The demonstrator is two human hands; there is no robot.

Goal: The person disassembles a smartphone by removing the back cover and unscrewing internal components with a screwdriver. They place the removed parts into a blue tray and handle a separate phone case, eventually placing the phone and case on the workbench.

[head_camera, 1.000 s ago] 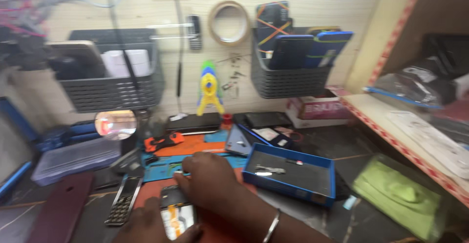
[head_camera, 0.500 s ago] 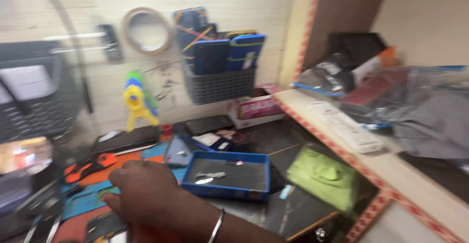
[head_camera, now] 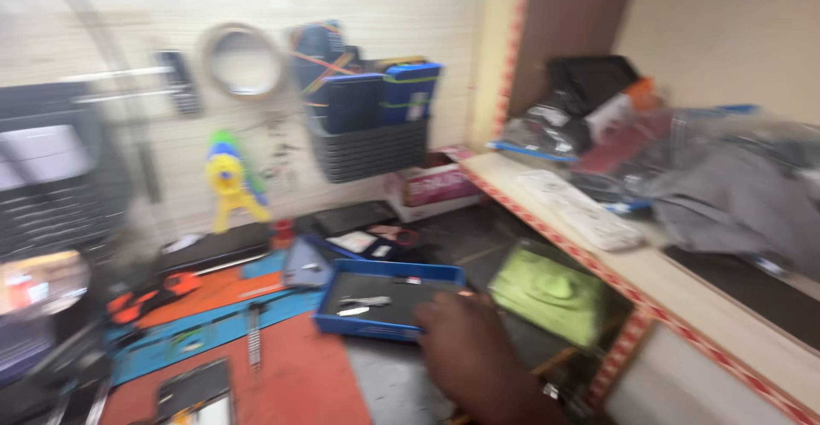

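Since the earlier frames your view has swung toward the shelf at 3 o'clock, and your right hand (head_camera: 465, 340) has come off the phone and moved across to the blue tray (head_camera: 389, 304). That hand now lies at 6 o'clock in the view, knuckles up, its fingertips at the tray's near right corner; motion blur hides whether the fingers are curled or flat, so I cannot tell if it grips anything. Your left hand is out of view. The tray sits just right of centre on the dark bench, with a small pair of tweezers (head_camera: 363, 302) lying inside it. At 3 o'clock from your hand, just beside it, is a green cloth pad (head_camera: 551, 293). At 9 o'clock from the tray lie the red mat (head_camera: 295, 386) and the blue mat (head_camera: 213, 327), and the phone (head_camera: 198, 393) rests on the red mat at 8 o'clock, well apart from your hand. A dark wall basket (head_camera: 367, 147) hangs at 12 o'clock above the tray.
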